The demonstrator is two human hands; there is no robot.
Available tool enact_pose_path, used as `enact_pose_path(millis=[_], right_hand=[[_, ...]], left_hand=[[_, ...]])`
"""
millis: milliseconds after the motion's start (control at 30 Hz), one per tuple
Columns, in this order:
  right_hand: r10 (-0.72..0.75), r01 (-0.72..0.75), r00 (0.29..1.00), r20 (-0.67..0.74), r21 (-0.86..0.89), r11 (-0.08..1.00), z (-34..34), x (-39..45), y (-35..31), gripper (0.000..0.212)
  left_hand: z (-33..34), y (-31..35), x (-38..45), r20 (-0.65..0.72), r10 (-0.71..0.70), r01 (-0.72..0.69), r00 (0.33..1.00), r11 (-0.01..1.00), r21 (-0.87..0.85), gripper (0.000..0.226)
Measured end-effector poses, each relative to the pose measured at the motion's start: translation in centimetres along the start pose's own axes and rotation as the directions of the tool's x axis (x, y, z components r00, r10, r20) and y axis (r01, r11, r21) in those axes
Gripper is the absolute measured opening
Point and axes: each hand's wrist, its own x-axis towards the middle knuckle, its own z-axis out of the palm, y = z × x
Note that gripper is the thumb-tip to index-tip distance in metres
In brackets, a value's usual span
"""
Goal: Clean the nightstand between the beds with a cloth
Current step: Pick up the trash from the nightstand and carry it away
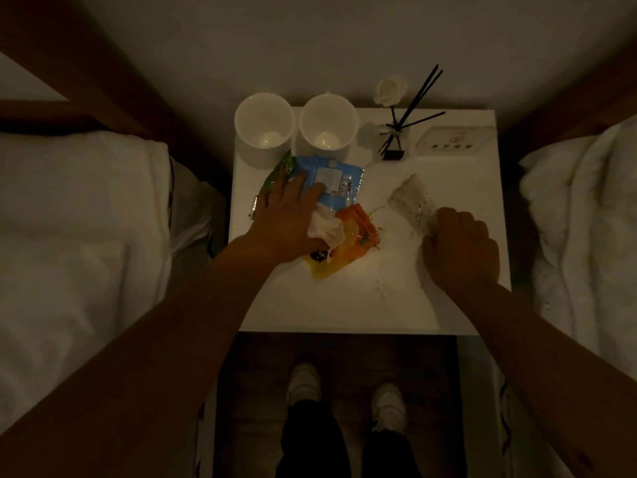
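The white nightstand [458,174] stands between two beds in dim light. My left hand [293,222] lies on a heap of litter at its left middle: a blue wrapper [332,181], a green wrapper [277,174], an orange-yellow wrapper [355,236] and a crumpled white tissue [325,225] under my thumb. My right hand [462,250] is closed on a white cloth [413,201] speckled with dark crumbs, which sticks out toward the back. Dark crumbs [381,288] dot the top near the front.
Two white paper cups [263,122] [327,120] stand at the back left. A reed diffuser with a white rose [393,139] and a switch panel [451,141] sit at the back right. White bedding lies at both sides [86,219] [586,219]. My shoes [303,381] are below.
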Motion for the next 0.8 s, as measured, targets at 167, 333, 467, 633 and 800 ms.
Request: enact_pose_path(millis=[167, 333, 467, 633, 800], right_hand=[[0.002, -0.002, 1.000, 0.005, -0.012, 1.000, -0.1, -0.1, -0.1, 0.027], [-0.001, 0.001, 0.999, 0.047, -0.011, 1.000, -0.4, -0.6, -0.1, 0.026], [0.027, -0.031, 0.989, 0.146, 0.022, 0.999, -1.0, -1.8, 0.1, 0.028], [0.022, -0.071, 0.966, 0.257, 0.181, 0.981, -4.4, -4.1, -0.3, 0.035], [-0.070, 0.005, 0.970, 0.234, 0.269, 0.963, -10.2, -7.3, -2.2, 0.055]], left_hand=[[0.6, -0.4, -1.1, -0.120, -0.083, 0.084, 0.989, 0.996, 0.005, 0.081], [1.0, -0.7, -2.4, -0.147, -0.175, 0.163, 0.973, 0.982, -0.090, 0.044], [0.2, -0.7, -4.1, -0.086, -0.290, 0.268, 0.953, 0.941, -0.204, 0.040], [-2.6, 0.1, -8.1, -0.019, -0.351, 0.316, 0.936, 0.865, -0.389, 0.024], [-7.7, 3.2, -13.3, -0.053, -0.438, 0.373, 0.897, 0.819, -0.436, 0.011]])
